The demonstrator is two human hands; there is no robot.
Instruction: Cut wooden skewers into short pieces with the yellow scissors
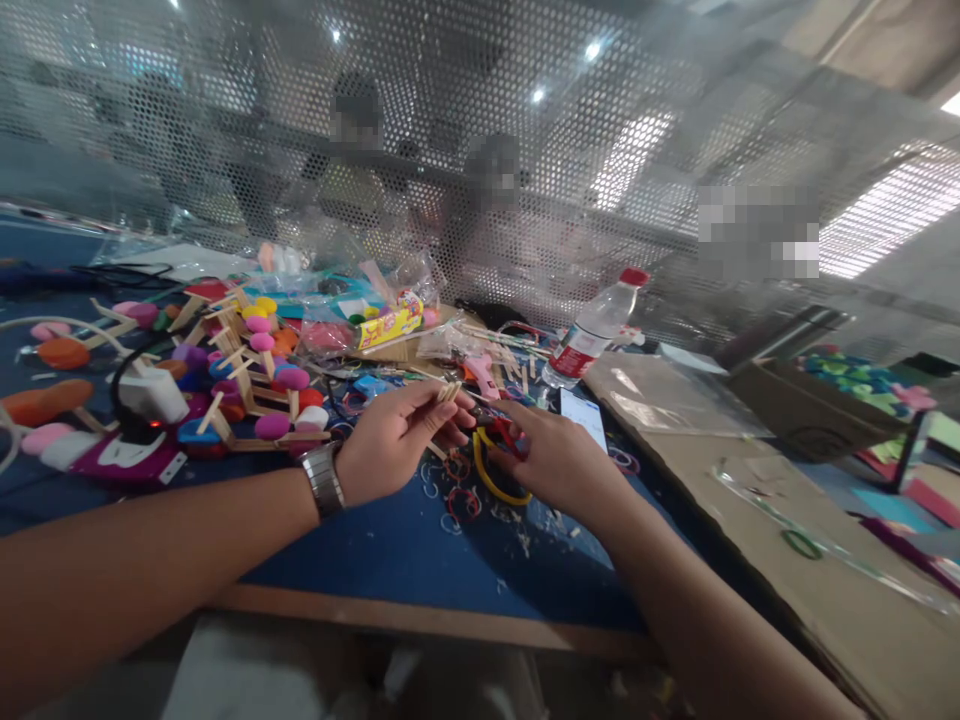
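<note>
Dim, soft overall; bright ceiling lights glare above; edges bend with wide-angle distortion.

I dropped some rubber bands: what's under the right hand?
A yellow loop pokes out from under the right hand, with small rubber bands beside it on the blue mat; anything beneath the palm is covered.

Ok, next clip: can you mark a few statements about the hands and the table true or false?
1. The left hand pinches a few wooden sticks. True.
2. The wristwatch is on the right wrist. False: it is on the left wrist.
3. The water bottle has a blue cap. False: its cap is red.
4. The right hand is down among loose rubber bands on the blue mat. True.
</note>
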